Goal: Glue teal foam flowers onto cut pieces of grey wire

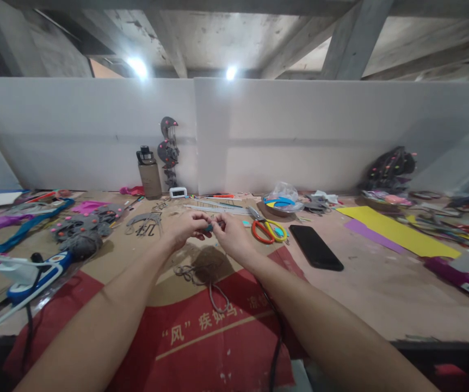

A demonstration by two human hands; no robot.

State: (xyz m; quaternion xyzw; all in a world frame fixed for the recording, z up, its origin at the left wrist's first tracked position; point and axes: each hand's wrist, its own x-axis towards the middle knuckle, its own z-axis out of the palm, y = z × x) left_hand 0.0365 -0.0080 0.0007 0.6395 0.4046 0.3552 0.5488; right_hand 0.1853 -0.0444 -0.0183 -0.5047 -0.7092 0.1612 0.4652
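Note:
My left hand (191,228) and my right hand (231,235) meet above the middle of the table, fingers pinched around a small teal piece (209,228). Its exact kind is too small to make out. Below them, loose grey yarn (196,274) lies curled on a red and brown cardboard sheet (193,316), with one strand trailing toward me. Just right of my right hand are scissors (267,230) with orange and yellow handles, blades pointing away. Grey cut-out pieces (144,222) rest left of my left hand.
A black phone (316,247) lies to the right, near yellow paper (393,228). Leftward are a grey yarn ball (83,245) and a blue-and-white power strip (38,277). At the back stand a bottle (149,177), a small white clock (178,193) and a bowl (281,207).

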